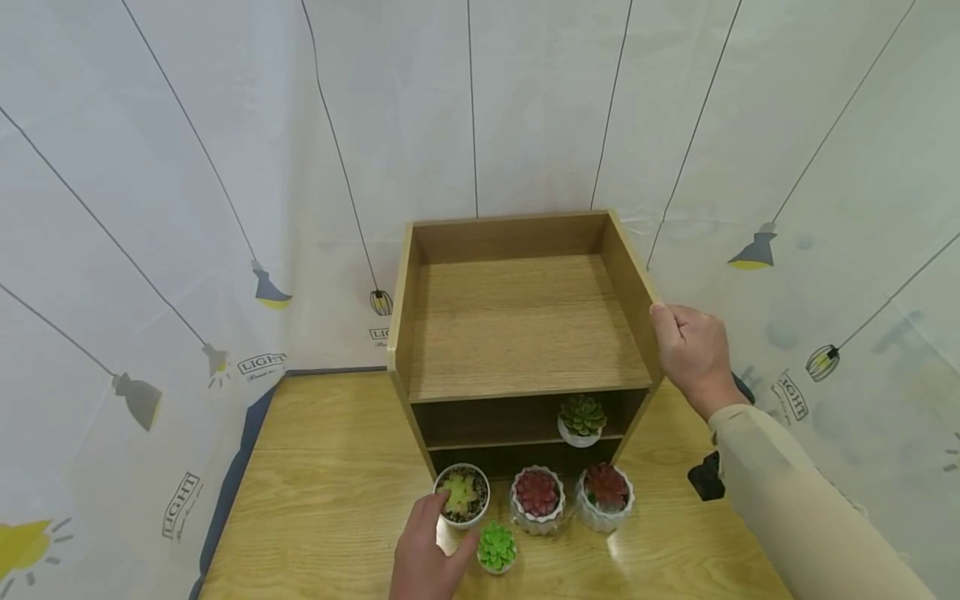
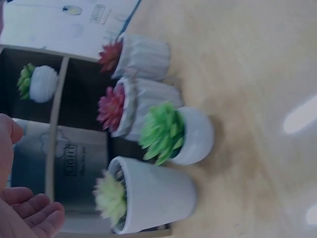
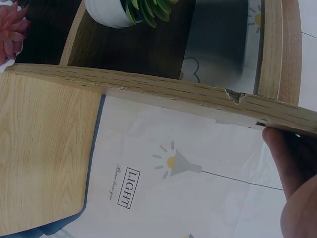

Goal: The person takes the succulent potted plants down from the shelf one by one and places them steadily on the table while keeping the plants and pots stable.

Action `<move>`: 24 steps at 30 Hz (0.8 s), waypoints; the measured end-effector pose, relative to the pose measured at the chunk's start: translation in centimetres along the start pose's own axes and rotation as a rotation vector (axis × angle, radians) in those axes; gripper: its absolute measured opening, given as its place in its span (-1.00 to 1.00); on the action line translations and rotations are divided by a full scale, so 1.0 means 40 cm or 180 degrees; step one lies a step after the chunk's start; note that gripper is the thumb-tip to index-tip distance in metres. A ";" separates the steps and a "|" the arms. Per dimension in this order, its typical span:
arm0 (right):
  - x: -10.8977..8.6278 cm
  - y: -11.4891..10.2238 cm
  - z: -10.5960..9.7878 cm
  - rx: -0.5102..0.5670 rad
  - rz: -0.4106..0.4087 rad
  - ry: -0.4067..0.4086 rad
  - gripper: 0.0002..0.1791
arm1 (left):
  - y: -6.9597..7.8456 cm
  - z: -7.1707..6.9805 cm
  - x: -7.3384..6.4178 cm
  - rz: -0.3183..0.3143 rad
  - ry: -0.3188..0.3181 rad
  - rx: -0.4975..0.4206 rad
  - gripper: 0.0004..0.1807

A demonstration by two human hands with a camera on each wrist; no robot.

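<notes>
A small wooden shelf unit (image 1: 525, 325) stands on the table against the wall covering. My right hand (image 1: 693, 350) grips the edge of its right side panel; in the right wrist view a finger (image 3: 282, 153) lies against the panel's outer face. My left hand (image 1: 431, 546), fingers and thumb apart, hovers by a white pot with a yellow-green succulent (image 2: 158, 196) and a small bright green succulent (image 1: 497, 547). In the left wrist view a gap shows between that hand and both pots. A dark green succulent in a white pot (image 1: 581, 419) sits inside the shelf, on the right.
Two red succulents in ribbed white pots, one in the middle (image 1: 537, 500) and one to the right (image 1: 604, 497), stand before the shelf. A black object (image 1: 707, 477) lies on the table (image 1: 322, 483) near the right forearm. Lamp-printed sheeting (image 1: 540, 108) surrounds the table's back and sides.
</notes>
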State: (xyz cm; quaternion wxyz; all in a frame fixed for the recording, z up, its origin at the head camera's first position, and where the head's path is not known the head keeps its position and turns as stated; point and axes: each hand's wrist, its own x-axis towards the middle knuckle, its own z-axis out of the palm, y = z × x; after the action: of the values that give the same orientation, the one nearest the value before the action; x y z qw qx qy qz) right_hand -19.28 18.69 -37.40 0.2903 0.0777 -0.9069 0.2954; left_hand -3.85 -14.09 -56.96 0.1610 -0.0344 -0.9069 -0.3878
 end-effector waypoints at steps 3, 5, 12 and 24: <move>-0.001 0.000 0.000 0.0004 0.0000 0.0012 -0.40 | 0.002 -0.019 0.020 0.0012 0.0086 -0.0067 -0.45; -0.001 0.000 0.000 0.0008 -0.0003 0.0024 -0.40 | 0.004 -0.033 0.034 0.0058 0.0167 -0.0067 -0.46; 0.001 -0.001 -0.004 0.0002 -0.0013 0.0015 -0.39 | 0.000 -0.084 0.095 0.0485 0.0603 -0.0143 -0.42; 0.001 0.003 -0.005 -0.0021 0.0031 -0.0027 -0.36 | 0.028 -0.216 0.229 0.0632 0.0736 -0.0228 -0.34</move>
State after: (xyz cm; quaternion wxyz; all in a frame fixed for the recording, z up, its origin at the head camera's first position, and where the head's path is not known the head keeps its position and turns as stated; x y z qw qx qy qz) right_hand -19.24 18.90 -37.31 0.2853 0.0735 -0.9094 0.2935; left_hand -9.99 -20.06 -47.68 0.3006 -0.0848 -0.8600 -0.4034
